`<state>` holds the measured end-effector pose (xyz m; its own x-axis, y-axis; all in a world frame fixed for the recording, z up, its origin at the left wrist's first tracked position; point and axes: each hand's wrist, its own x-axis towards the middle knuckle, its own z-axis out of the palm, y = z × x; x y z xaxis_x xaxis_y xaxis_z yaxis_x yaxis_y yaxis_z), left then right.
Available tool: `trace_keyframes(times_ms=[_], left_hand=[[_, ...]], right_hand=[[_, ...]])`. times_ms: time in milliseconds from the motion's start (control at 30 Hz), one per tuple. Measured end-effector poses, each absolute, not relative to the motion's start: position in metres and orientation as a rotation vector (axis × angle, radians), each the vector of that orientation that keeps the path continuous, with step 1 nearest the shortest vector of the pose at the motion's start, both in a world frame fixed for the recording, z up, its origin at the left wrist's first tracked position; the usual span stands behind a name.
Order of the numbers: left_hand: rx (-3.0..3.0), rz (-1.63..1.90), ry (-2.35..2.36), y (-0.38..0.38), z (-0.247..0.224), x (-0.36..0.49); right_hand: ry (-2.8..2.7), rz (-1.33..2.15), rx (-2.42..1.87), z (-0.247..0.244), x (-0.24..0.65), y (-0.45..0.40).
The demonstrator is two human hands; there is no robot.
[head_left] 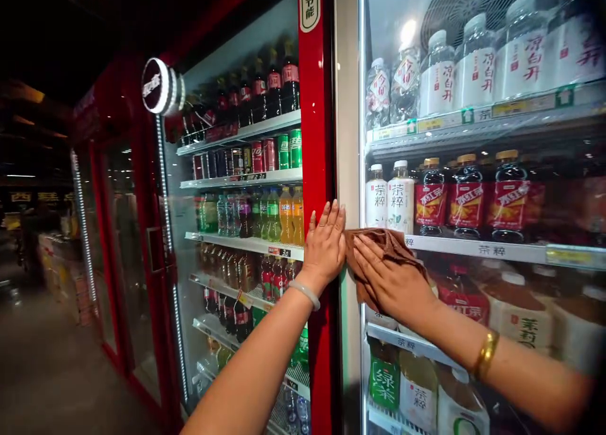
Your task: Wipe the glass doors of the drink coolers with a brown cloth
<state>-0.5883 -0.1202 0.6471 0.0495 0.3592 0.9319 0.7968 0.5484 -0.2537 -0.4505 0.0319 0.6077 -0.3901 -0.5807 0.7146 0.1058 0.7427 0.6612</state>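
My left hand [324, 245] lies flat with its fingers pointing up against the red frame [315, 107] of the left drinks cooler, a pale bangle round its wrist. To its right, my right hand [391, 277] presses a brown cloth [383, 239] onto the light frame edge and glass door of the right cooler [349, 138]. Its fingers are stretched over the cloth, and a gold bracelet circles that wrist. The cloth bunches above and below the fingers. Both hands are close together at the seam between the coolers.
Behind the right glass stand shelves of bottles [466, 198]. Cans and bottles [272, 217] fill the left cooler's shelves. A round lit sign [155, 86] sticks out at the upper left. Further left are more red coolers [125, 233] and the floor [57, 378].
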Motion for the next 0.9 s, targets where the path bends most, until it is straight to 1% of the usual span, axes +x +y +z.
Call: trace_keyframes(times_ms=[67,167,233,300,367,433,633,700,833,900], left_hand=[[-1.075,-0.451,-1.529,-0.121,0.671,-0.586],[-1.135,-0.483,-1.501,-0.113,0.712,-0.578],[-1.202,-0.464,-1.491,-0.106,0.732,-0.571],[-1.266,-0.428,-1.498,-0.1,0.74,-0.566],[-1.303,-0.406,-1.51,-0.096,0.738,-0.565],[-1.309,-0.406,-1.523,-0.094,0.733,-0.566],[-1.302,-0.482,-1.553,-0.095,0.721,-0.572],[-1.313,-0.489,-1.565,-0.096,0.71,-0.57],[-1.334,-0.484,-1.604,-0.104,0.67,-0.567],[-1.343,-0.465,-1.629,-0.111,0.651,-0.567]], right_hand=[[-1.823,-0.764,0.356,0.636,-0.45,0.032],[-1.782,-0.684,0.226,0.675,-0.458,0.029],[-1.777,-0.638,0.202,0.671,-0.464,0.024],[-1.813,-0.627,0.298,0.642,-0.468,0.019],[-1.861,-0.683,0.564,0.607,-0.467,0.016],[-1.9,-0.715,0.697,0.593,-0.462,0.016],[-1.995,-0.627,0.456,0.641,-0.463,0.026],[-1.95,-0.637,0.37,0.628,-0.464,0.022],[-1.989,-0.662,0.377,0.575,-0.451,0.01],[-2.051,-0.623,0.392,0.57,-0.444,0.009]])
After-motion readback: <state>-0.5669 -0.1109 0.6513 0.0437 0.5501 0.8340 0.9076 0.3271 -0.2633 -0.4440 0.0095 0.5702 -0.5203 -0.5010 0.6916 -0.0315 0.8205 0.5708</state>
